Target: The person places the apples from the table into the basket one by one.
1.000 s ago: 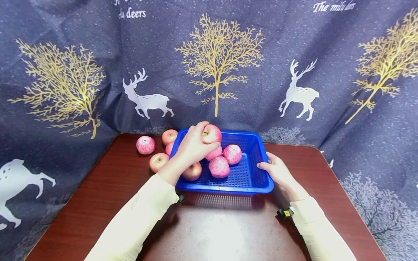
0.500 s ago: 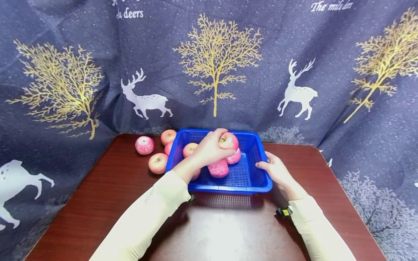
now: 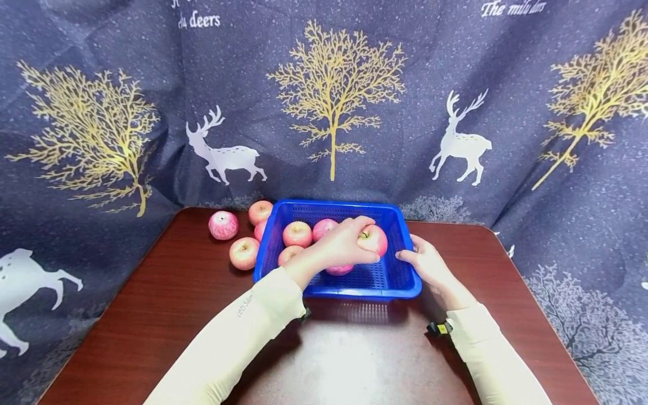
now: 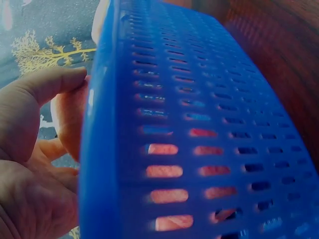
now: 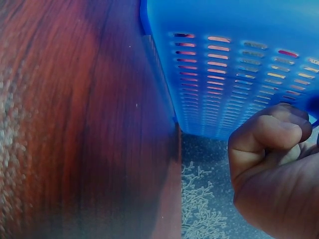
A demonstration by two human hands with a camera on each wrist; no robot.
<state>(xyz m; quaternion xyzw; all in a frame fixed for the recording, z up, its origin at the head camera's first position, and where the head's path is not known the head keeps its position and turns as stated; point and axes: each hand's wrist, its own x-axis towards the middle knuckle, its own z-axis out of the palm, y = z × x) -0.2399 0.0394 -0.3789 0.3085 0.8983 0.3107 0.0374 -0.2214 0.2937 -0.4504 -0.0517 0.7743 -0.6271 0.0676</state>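
My left hand (image 3: 349,244) grips a red-and-yellow apple (image 3: 374,241) by its side, low inside the blue plastic basket (image 3: 344,292), right of the other apples. Several apples lie in the basket's left and middle part, among them a yellowish-red apple (image 3: 297,233); my left hand covers some of them. With the thumb over the rim, my right hand (image 3: 427,264) holds the basket's right end. The right wrist view shows its curled fingers (image 5: 274,132) against the slotted basket wall (image 5: 219,74). In the left wrist view the held apple (image 4: 72,117) is partly hidden behind the rim.
On the brown table (image 3: 167,304), left of the basket, several apples lie loose, including a pink apple (image 3: 223,225) and a pale yellow-red apple (image 3: 244,253). A dark curtain (image 3: 385,112) with deer and trees hangs behind the table.
My left hand has carried the apple rightward and down into the basket, uncovering apples on the left side. The right hand keeps its hold on the basket's right end.
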